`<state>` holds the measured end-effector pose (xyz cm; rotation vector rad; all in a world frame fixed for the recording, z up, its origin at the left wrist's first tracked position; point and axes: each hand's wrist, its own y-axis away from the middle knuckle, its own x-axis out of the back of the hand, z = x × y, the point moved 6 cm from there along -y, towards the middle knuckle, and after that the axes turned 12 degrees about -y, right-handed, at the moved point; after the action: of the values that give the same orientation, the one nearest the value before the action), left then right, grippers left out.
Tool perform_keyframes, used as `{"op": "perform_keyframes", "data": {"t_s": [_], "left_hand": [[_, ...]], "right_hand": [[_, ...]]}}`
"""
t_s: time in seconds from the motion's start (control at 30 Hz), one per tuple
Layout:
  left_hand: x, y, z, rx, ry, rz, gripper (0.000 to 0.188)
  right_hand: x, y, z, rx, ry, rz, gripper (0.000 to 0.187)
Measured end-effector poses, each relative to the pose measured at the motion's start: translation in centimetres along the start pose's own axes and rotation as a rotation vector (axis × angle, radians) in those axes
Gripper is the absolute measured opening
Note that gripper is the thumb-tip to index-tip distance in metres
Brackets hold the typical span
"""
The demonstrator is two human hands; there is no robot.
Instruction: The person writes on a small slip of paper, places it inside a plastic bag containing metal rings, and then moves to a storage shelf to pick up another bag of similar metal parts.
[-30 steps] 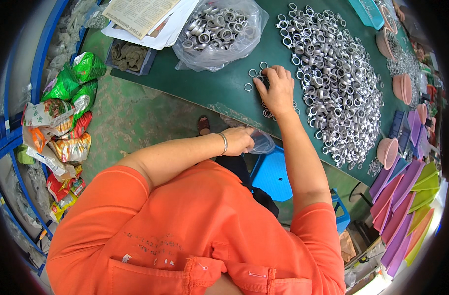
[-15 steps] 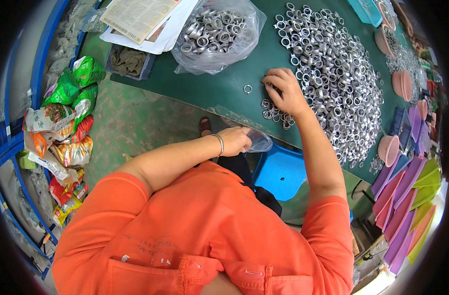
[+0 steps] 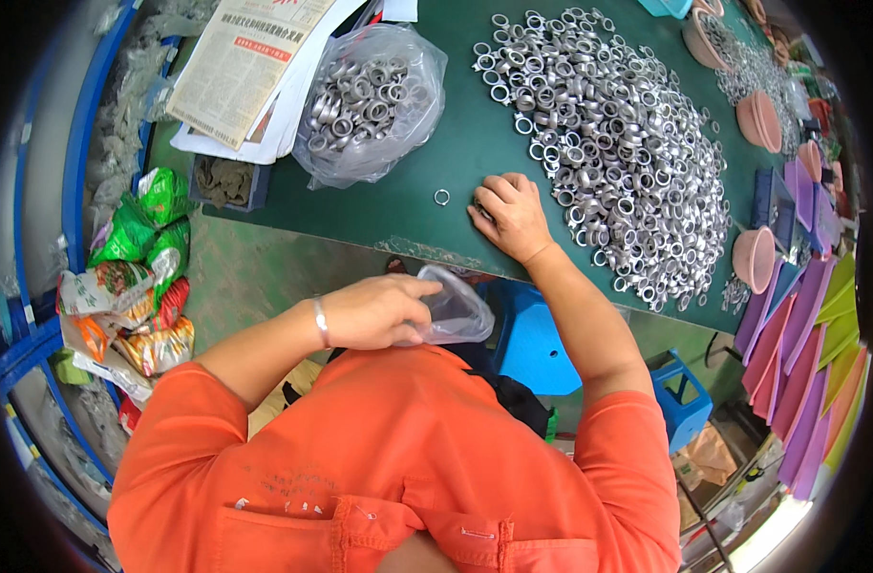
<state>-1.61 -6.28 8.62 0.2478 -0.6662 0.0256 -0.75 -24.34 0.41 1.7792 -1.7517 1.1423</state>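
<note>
The right hand [image 3: 509,216] is lying palm down on the green table [image 3: 408,205], fingers curled over rings at the edge of the ring pile [image 3: 618,153], while the left hand [image 3: 374,310] is pinching a clear bag [image 3: 456,310] below the table's edge.

The left hand [image 3: 374,310] pinches a small clear plastic bag [image 3: 456,307]; at one o'clock, the right hand [image 3: 513,215] rests palm-down on the green table [image 3: 408,205] beside the heap of silver metal rings [image 3: 618,143].

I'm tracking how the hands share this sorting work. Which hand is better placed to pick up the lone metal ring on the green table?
Probably the right hand: it rests on the table beside the lone ring. The left hand is off the table edge, gripping a small clear bag.
</note>
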Motion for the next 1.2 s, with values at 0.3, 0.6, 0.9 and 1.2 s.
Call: {"op": "perform_keyframes", "data": {"t_s": [0.3, 0.6, 0.9, 1.2], "left_hand": [[7.9, -4.7, 0.4, 0.150, -0.475, 0.667, 0.013], [8.4, -9.9, -0.3, 0.214, -0.514, 0.627, 0.008], [10.6, -12.0, 0.0, 0.283, -0.601, 0.457, 0.007], [10.6, -12.0, -0.2, 0.157, -0.556, 0.525, 0.015]], "right_hand": [[-0.1, -1.2, 3.8, -0.262, -0.127, 0.187, 0.024], [8.7, -5.9, 2.2, -0.535, -2.089, 1.033, 0.020], [12.9, -8.5, -2.8, -0.363, -1.927, 1.034, 0.027], [10.7, -9.1, -1.0, -0.298, -1.190, 0.930, 0.023]]}}
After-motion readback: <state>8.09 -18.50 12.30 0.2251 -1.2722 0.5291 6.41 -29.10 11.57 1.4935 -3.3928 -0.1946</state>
